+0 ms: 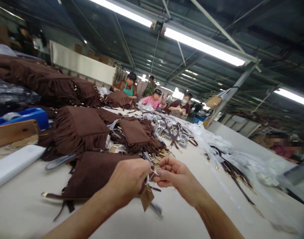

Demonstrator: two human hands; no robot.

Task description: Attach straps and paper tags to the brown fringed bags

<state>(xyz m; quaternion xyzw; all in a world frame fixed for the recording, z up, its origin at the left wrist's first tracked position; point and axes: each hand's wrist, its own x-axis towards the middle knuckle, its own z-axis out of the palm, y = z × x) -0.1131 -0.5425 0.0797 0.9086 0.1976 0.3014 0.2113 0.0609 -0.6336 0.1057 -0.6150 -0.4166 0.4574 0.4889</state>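
My left hand is closed over the edge of a dark brown bag, its fingers pinched on a thin white string. My right hand faces it with thumb and fingers closed on the other end of that string. From the string a kraft-brown hang tag dangles below my left hand. The bag lies flat on the pale table, with a gold-tipped edge at its left corner. Fringed brown bags are piled just beyond it.
Plastic-wrapped straps with gold clasps lie in a heap farther back. At left are a blue tray and a white box. Clear plastic and dark straps spread along the right. Several people work at the far end.
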